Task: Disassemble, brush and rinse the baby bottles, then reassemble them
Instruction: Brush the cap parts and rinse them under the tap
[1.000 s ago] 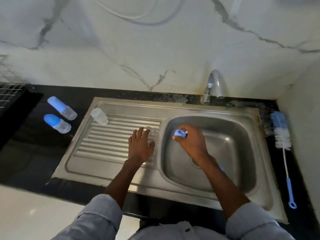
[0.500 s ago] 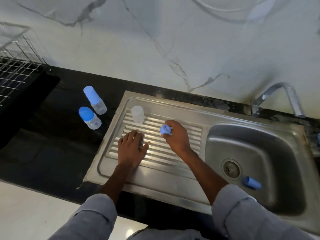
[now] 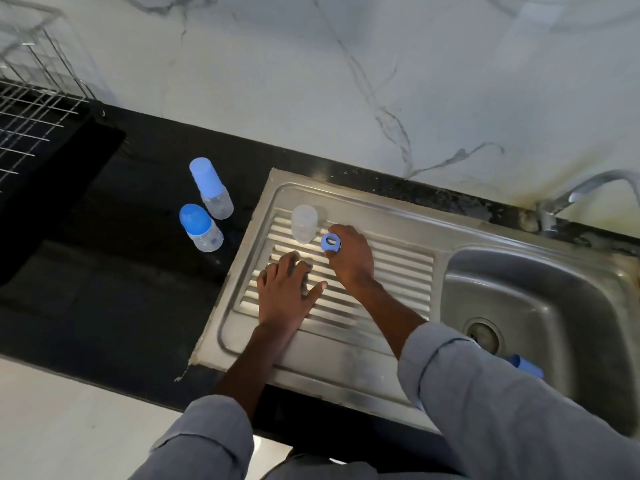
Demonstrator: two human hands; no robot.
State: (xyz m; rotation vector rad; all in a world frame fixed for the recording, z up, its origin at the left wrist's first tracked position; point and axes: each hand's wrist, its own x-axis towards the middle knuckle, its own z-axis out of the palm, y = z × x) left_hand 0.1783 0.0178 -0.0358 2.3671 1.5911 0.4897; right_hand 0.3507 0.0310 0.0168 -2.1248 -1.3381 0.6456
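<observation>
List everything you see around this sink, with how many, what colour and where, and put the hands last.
capped baby bottles: 2, clear with blue caps, on the black counter left of the sink
open bottle body: 1, clear, on the drainboard
blue ring: 1, in the right hand's fingers
blue cap: 1, in the basin
sink: 1, steel
tap: 1, steel, behind the basin
wire rack: 1, far left
left hand: flat on the drainboard
right hand: holding the ring

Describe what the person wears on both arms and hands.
Both arms wear loose grey-blue long sleeves, the left sleeve and right sleeve pushed up to leave the forearms bare. The left hand and right hand show no gloves.
</observation>
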